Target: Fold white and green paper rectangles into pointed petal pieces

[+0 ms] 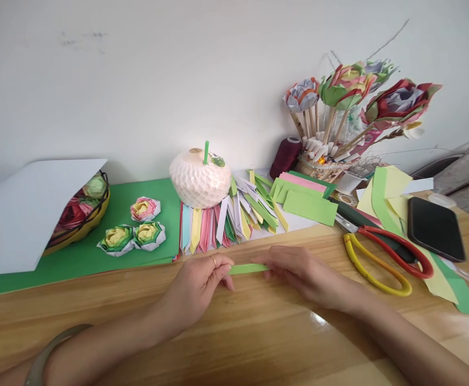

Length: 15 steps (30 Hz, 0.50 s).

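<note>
A: What's nearest on the counter (234, 343)?

B: The two hands, with a narrow green paper strip (247, 268) stretched between them, raised just over the wood. The left hand (196, 281) has its grip pinching the left end, thumb on top. The right hand (307, 268) has its grip closed on the other end, though the fingers hide its tip.

A: How would you handle it well?

B: I'd line up the long edges first, hold the strip level with light, even tension, then press any crease from the middle outward. Pulling hard could skew or tear it.

A: And beyond?

B: To the right, scissors (373, 238) with one red and one yellow handle, and a dark phone (435, 228). Farther, folded paper pieces (210, 228) lie in a row beside flat green rectangles (310, 205). Paper flowers on sticks (347, 88) stand at the far right.

A: Any brand or writing?

B: None I can read. The phone screen is dark, the thread spool (286, 156) shows no legible label, and the wall bears only faint marks (83, 38), too blurred to make out.
</note>
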Each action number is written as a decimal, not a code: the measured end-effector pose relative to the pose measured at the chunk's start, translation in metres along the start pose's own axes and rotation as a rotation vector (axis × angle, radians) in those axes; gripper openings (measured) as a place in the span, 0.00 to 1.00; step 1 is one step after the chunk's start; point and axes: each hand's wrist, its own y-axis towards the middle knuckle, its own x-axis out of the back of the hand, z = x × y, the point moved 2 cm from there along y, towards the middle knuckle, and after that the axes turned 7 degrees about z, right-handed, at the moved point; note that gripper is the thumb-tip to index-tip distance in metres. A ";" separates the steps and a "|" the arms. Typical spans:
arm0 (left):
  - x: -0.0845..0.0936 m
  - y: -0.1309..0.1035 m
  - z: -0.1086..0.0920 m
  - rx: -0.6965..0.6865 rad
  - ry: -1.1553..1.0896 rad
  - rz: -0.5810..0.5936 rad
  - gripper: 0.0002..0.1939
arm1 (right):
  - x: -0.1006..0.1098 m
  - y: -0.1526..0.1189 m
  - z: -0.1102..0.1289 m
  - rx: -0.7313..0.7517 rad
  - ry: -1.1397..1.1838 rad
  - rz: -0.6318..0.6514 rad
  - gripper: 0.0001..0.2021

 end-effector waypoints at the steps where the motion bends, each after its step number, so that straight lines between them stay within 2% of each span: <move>1: 0.000 0.000 0.000 0.000 -0.004 -0.005 0.15 | 0.001 0.000 0.000 -0.022 0.021 0.007 0.15; 5: 0.000 -0.001 -0.001 -0.017 0.020 -0.023 0.13 | 0.003 0.000 0.003 -0.111 0.058 -0.002 0.16; 9: 0.000 -0.002 -0.002 -0.079 0.171 -0.083 0.09 | -0.004 0.005 0.009 -0.149 0.088 -0.045 0.12; 13: -0.005 -0.001 -0.006 -0.189 0.246 -0.034 0.13 | -0.018 0.011 0.012 -0.169 0.142 -0.063 0.06; 15: -0.006 -0.001 -0.007 -0.187 0.238 -0.012 0.14 | -0.023 0.013 0.012 -0.183 0.145 -0.084 0.05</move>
